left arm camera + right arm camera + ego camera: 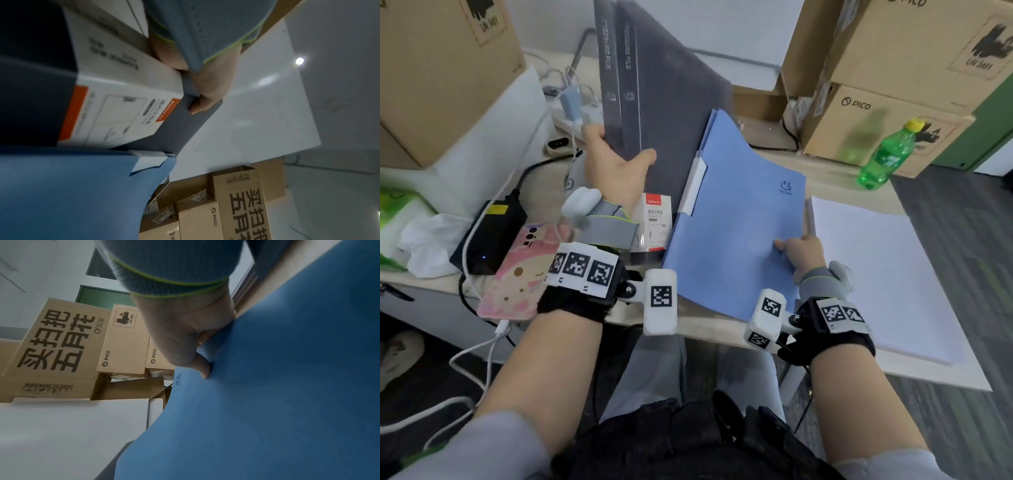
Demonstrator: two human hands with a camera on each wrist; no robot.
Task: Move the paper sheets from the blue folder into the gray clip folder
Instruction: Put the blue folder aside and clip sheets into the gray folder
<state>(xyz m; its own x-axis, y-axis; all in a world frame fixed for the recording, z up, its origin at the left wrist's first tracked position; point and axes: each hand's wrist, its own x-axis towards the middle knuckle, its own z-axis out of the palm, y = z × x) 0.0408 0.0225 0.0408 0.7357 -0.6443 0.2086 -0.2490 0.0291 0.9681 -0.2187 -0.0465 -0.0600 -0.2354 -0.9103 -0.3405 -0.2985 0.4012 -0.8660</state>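
Observation:
My left hand (616,161) grips the gray clip folder (664,102) near its spine and holds it raised and tilted over the desk; the left wrist view shows the thumb on the gray folder (185,123). The blue folder (736,233) is closed, with a white label strip on its spine, and lies slanted with its far end lifted. My right hand (799,253) pinches its right edge, thumb on the cover; the right wrist view shows the thumb pressing the blue folder (277,394). A stack of white paper sheets (887,274) lies on the desk to the right.
Cardboard boxes (893,85) stand at the back right and back left. A green bottle (887,154) stands near the right boxes. A small white and red box (654,222), a pink phone (517,274), a black charger (489,233) and cables crowd the left of the desk.

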